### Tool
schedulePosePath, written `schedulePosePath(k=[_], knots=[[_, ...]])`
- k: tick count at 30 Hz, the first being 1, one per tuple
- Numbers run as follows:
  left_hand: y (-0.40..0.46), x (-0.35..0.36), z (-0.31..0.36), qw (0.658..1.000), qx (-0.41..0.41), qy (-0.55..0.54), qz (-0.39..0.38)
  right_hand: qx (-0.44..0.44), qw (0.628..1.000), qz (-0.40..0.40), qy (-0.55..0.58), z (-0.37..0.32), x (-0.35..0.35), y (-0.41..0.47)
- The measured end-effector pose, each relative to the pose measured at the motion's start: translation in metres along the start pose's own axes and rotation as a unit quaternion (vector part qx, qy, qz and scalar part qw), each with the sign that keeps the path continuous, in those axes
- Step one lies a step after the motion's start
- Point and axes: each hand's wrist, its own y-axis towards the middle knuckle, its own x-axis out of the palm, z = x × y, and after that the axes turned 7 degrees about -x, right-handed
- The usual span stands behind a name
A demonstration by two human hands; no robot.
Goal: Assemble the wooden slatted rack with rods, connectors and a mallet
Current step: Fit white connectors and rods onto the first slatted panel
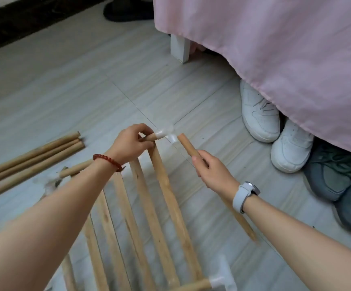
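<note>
the left hand (131, 143) grips the rack's end rod (149, 138) by the white connector (168, 135). the right hand (210, 169) grips a loose rod (188, 144), its far tip pointing at the connector's near-right hole, just beside it.

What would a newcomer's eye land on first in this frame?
Probably the two hands meeting at centre: the left hand grips a rod end seated in a white connector, while the right hand holds a loose rod aimed at it. Below them the slatted rack fills the foreground. At right, white sneakers sit by the hem of a pink bedspread.
</note>
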Motion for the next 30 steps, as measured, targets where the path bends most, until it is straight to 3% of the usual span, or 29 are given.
schedulePosePath(k=[4,9,19,26,30], knots=[[-0.04,-0.06,0.036,0.998,0.032,-0.057,-0.017,-0.107,0.994,0.013,-0.035,-0.06,-0.009,-0.011],[-0.107,-0.121,0.052,0.992,0.095,-0.006,0.087,-0.227,0.965,0.036,-0.125,-0.143,-0.026,-0.035],[-0.235,-0.185,0.036,0.957,0.113,-0.163,0.213,-0.351,0.88,0.01,-0.32,-0.258,-0.005,-0.085],[-0.279,-0.163,0.007,0.936,0.085,-0.268,0.211,-0.379,0.842,-0.022,-0.383,-0.274,0.016,-0.111],[-0.28,-0.139,-0.016,0.94,0.022,-0.305,0.148,-0.353,0.826,-0.071,-0.433,-0.261,0.028,-0.118]])
